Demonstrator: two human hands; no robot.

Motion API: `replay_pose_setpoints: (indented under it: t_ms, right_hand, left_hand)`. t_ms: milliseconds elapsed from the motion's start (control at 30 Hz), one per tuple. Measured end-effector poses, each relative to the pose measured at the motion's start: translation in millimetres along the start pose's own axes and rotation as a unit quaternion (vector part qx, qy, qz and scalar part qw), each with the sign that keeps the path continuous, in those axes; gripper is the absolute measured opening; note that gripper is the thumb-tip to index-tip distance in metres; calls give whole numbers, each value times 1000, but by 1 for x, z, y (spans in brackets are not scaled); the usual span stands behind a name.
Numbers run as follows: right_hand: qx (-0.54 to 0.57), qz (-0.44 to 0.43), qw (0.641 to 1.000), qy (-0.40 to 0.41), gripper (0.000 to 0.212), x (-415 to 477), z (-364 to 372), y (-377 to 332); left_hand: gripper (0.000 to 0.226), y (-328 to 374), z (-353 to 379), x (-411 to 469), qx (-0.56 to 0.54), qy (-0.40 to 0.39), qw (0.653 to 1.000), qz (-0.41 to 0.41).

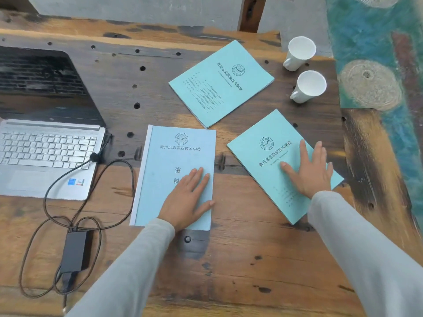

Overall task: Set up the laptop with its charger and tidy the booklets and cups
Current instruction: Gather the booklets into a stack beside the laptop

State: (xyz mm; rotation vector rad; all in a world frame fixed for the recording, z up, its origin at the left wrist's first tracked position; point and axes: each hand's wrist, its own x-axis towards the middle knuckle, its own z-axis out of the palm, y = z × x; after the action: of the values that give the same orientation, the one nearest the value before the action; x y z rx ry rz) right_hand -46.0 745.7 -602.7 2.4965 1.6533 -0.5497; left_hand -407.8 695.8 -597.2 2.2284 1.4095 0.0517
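"贵州远志职业技术学校" was printed on the upper-centre booklet (219,88), the right booklet (256,154) and the lower-centre booklet (160,161); "资料" was printed only on the lower-centre booklet.

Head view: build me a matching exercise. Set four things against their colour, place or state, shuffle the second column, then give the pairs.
Things:
1. laptop
2. charger brick
3. far booklet
4. nearer cup

Descriptions:
A. white, far right
B. pale blue, lying untouched
C. open, at the left
D. black, amid looped cable

Pairs: 1-C, 2-D, 3-B, 4-A
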Motion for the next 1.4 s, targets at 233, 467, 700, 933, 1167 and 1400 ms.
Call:
replay_pose_setpoints:
  t_ms: [233,467,700,933,1167,1400]
  right_hand:
    - [39,-28,998,-36,91,17,-12,29]
    - [55,-51,995,-59,89,20,-13,37]
    - [71,-38,994,-68,94,27,-12,39]
    - [84,-28,993,-78,87,24,-13,37]
    - [184,13,981,-62,74,16,-13,30]
    - [451,99,883,-84,84,6,-27,-10]
  left_hand:
    - [36,158,24,77,-507,98,820,-247]
    - [9,206,29,115,-678,175,518,-491]
    - [11,230,28,128,-703,232,473,-478]
    - [60,269,33,126,-657,205,650,-323]
    - [58,257,4,123,-621,187,737,-192]
    - [58,193,-74,121,-654,56,749,-93]
